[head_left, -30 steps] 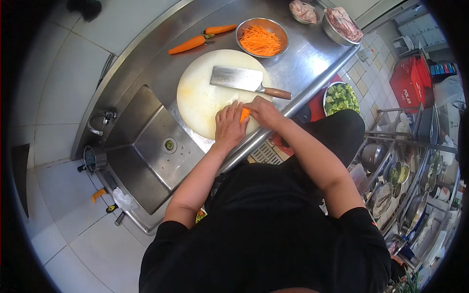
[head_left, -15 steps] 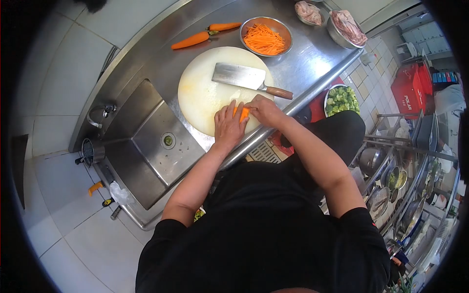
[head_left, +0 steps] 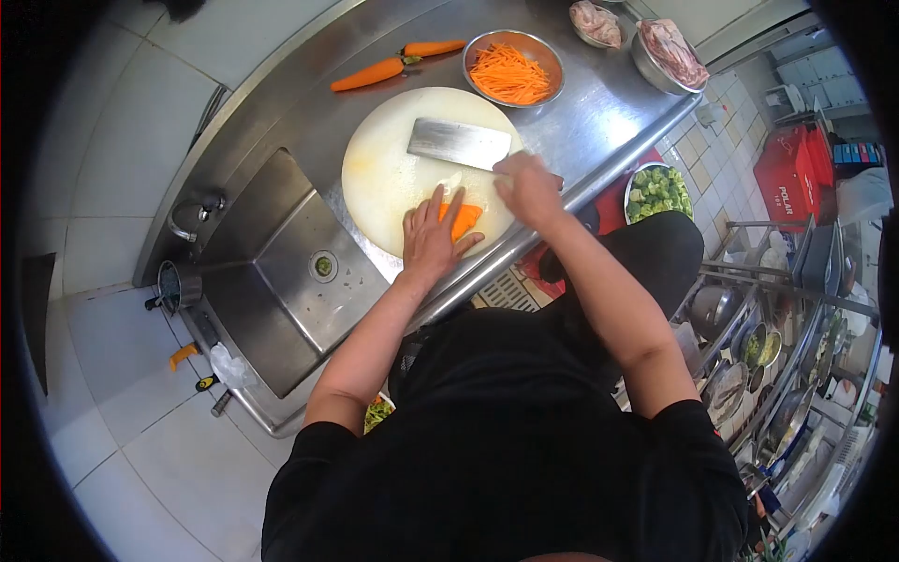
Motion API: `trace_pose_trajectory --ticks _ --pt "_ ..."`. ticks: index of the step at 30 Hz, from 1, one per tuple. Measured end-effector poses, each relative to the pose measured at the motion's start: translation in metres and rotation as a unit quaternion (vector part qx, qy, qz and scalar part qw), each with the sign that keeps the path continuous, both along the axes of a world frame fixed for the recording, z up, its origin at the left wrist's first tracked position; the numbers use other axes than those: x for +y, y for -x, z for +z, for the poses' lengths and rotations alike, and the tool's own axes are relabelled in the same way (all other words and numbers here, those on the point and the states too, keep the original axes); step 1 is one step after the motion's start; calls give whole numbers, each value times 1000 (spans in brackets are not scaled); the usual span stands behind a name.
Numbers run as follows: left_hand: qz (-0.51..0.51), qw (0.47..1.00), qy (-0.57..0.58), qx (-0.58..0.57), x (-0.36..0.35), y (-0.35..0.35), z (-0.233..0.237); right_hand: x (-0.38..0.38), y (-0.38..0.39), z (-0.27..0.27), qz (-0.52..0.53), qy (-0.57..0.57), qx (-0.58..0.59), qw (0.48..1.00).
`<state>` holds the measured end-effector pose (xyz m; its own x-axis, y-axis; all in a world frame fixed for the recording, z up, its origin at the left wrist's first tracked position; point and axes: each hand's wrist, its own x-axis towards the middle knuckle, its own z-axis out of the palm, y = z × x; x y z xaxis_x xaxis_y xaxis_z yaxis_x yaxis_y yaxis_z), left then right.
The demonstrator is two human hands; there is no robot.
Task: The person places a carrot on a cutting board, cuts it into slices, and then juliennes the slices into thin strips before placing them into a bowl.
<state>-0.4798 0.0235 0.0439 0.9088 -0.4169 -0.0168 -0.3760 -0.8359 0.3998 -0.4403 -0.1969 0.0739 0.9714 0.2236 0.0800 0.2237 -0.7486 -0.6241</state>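
Observation:
On the round white cutting board point(head_left: 375, 178) lies a cleaver point(head_left: 459, 143), its wide blade flat on the board. My right hand point(head_left: 529, 192) is closed over the cleaver's wooden handle, hiding most of it. Close to the board's near edge, the fingers of my left hand point(head_left: 434, 239) are spread, touching a stack of orange carrot slices point(head_left: 463, 220); part of the stack is under the fingers. A steel bowl of carrot shreds point(head_left: 510, 75) stands beyond the board. Behind the board lie two carrots, one nearer point(head_left: 367, 74) and one farther point(head_left: 433, 48).
A steel sink point(head_left: 272, 281) with a tap point(head_left: 192, 220) adjoins the board on the left. Two bowls of raw meat, one small point(head_left: 596, 23) and one larger point(head_left: 670, 56), stand far right. A bowl of chopped green vegetables point(head_left: 657, 194) sits below the counter edge, near a pan rack point(head_left: 749, 318).
My right hand has left the carrot and moved right onto the cleaver's handle. My left hand's fingers have spread apart, and more of the carrot slices shows.

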Motion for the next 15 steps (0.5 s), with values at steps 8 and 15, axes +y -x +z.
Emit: trace_pose_trajectory --ticks 8,15 --pt "-41 998 21 32 15 -14 -16 -9 -18 2 31 189 122 974" --pt "-13 999 23 21 21 -9 5 5 30 58 -92 15 237 967"
